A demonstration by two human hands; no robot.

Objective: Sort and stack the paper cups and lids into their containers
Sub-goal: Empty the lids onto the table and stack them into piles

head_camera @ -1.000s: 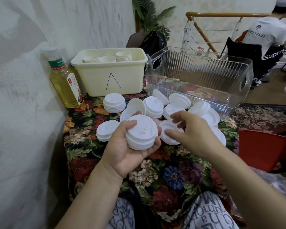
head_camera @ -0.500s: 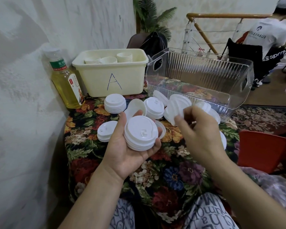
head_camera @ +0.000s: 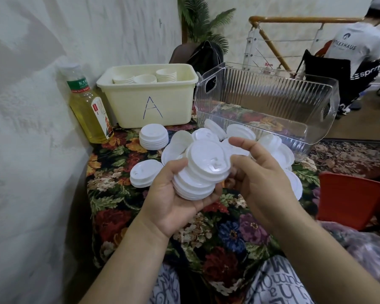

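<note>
I see a cream plastic tub marked "A" [head_camera: 148, 96] holding stacked white paper cups [head_camera: 166, 75]. In front of it, over the floral woven tablecloth [head_camera: 123, 194], my left hand [head_camera: 173, 198] cups a stack of round white plastic lids [head_camera: 195, 181]. My right hand [head_camera: 257, 172] pinches the tilted top lid [head_camera: 208, 160]. A ribbed clear plastic bin [head_camera: 266, 99] sits right of the tub.

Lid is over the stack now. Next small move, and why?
Probably press the top lid down square onto the stack in the left hand: it sits tilted and offset, with the right hand holding its edge.
</note>
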